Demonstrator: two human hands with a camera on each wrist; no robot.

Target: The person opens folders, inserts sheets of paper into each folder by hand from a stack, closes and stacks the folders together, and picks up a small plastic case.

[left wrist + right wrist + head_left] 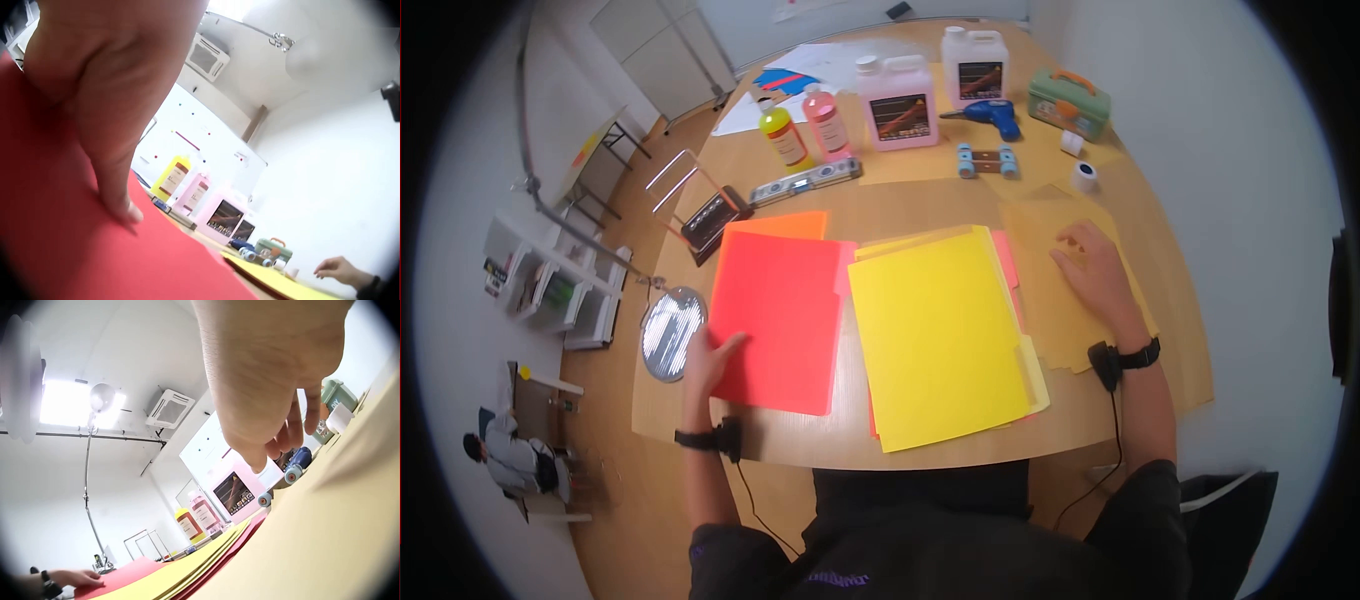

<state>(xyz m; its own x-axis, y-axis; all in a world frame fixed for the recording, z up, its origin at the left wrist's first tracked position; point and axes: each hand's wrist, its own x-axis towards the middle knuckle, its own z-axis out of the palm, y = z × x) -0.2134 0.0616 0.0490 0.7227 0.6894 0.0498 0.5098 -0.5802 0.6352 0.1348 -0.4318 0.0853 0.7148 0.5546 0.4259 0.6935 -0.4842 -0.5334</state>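
A red folder [785,320] lies on the left of the table, over an orange folder [800,224]. At its left edge my left hand [711,360] holds it, thumb [119,194] flat on top; the other fingers are mostly hidden. Right of it is a stack topped by a yellow folder [940,340], with yellow and red edges showing below. My right hand [1092,272] hovers over tan folders [1040,225] at the right, its fingers loosely bent and nothing in them. In the right wrist view its fingers [294,428] hang above the tan surface.
Behind the folders stand a level [805,182], a Newton's cradle [715,220], yellow [785,135] and pink bottles [828,125], two jugs [900,105], a blue drill [995,118], a small wheeled piece [988,160] and a green toolbox [1068,103]. A round mirror [673,335] sits left.
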